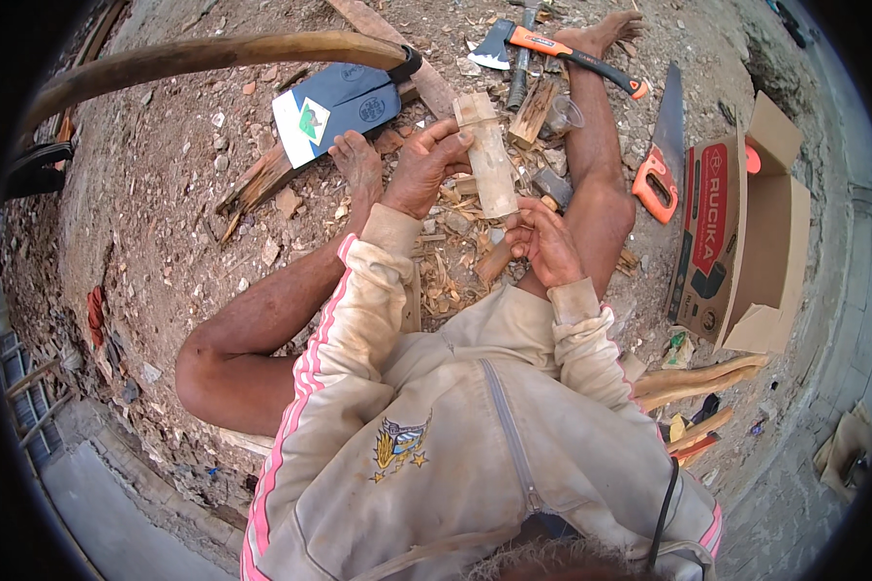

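Note:
A pale, roughly cylindrical piece of carved wood (495, 169) is held up in front of me, its wider, stepped end away from me. My left hand (428, 167) grips its left side near that end, thumb and fingers closed on it. At the near end, my right hand (546, 242) has its fingertips curled against the wood's lower edge. Wood chips (443, 290) lie scattered on the ground beneath, between my bent legs. Just beyond the piece stands a split wood block (534, 116), with a clear plastic cup (565, 115) beside it.
An axe (576, 55) with an orange and black handle lies ahead, across a hammer (521, 63). To the right are a handsaw (664, 155) and an open cardboard box (746, 242). A blue hoe blade (354, 102) with a long curved wooden handle (213, 60) is at the left.

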`<control>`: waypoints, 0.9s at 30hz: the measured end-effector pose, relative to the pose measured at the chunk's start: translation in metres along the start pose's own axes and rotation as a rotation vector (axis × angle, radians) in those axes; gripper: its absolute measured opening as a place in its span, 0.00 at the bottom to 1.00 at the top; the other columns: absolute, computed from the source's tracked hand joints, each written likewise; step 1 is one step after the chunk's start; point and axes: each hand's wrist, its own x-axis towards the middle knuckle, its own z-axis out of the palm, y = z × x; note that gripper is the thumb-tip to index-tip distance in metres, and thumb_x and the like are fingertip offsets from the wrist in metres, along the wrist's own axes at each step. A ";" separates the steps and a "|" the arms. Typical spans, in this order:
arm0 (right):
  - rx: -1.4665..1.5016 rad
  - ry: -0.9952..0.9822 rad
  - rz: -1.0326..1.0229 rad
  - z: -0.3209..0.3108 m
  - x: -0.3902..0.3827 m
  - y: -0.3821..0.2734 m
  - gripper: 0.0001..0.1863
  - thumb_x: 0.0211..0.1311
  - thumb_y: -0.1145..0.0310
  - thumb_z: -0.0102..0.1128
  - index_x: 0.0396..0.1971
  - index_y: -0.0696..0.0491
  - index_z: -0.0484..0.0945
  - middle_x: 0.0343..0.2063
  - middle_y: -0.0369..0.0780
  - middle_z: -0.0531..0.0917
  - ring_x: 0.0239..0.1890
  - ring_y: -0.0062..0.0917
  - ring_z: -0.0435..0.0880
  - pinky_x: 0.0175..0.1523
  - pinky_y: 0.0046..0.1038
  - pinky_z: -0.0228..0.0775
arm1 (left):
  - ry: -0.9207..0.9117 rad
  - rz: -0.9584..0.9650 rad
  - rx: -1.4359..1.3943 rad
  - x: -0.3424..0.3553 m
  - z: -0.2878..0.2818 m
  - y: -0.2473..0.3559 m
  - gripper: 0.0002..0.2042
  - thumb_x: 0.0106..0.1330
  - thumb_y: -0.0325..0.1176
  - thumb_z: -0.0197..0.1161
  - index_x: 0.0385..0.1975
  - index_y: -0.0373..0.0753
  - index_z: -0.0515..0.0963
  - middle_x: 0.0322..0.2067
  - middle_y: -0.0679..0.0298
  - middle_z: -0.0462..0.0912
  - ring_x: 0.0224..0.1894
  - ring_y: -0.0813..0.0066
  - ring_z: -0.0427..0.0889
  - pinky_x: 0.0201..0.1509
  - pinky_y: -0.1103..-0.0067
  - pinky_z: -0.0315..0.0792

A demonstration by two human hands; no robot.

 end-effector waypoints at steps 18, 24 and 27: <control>-0.157 -0.015 0.022 -0.006 -0.002 0.004 0.12 0.74 0.69 0.52 0.52 0.54 0.77 0.32 0.35 0.82 0.28 0.17 0.84 0.28 0.17 0.72 | 0.077 -0.104 0.173 -0.008 -0.012 0.003 0.18 0.69 0.39 0.66 0.52 0.35 0.80 0.39 0.67 0.86 0.38 0.82 0.84 0.44 0.81 0.78; -0.361 -0.004 -0.012 -0.009 -0.004 0.016 0.12 0.72 0.69 0.52 0.50 0.54 0.78 0.31 0.34 0.81 0.28 0.14 0.83 0.27 0.15 0.69 | -0.248 -0.315 0.838 -0.022 -0.096 -0.011 0.16 0.67 0.36 0.66 0.51 0.35 0.83 0.37 0.68 0.84 0.36 0.82 0.78 0.44 0.82 0.73; -0.350 0.044 -0.056 -0.009 -0.008 0.007 0.12 0.72 0.69 0.52 0.50 0.54 0.78 0.31 0.33 0.81 0.27 0.13 0.82 0.27 0.15 0.68 | -0.240 -0.251 1.048 -0.018 -0.068 -0.019 0.19 0.66 0.38 0.69 0.54 0.35 0.82 0.37 0.63 0.85 0.39 0.76 0.81 0.44 0.76 0.75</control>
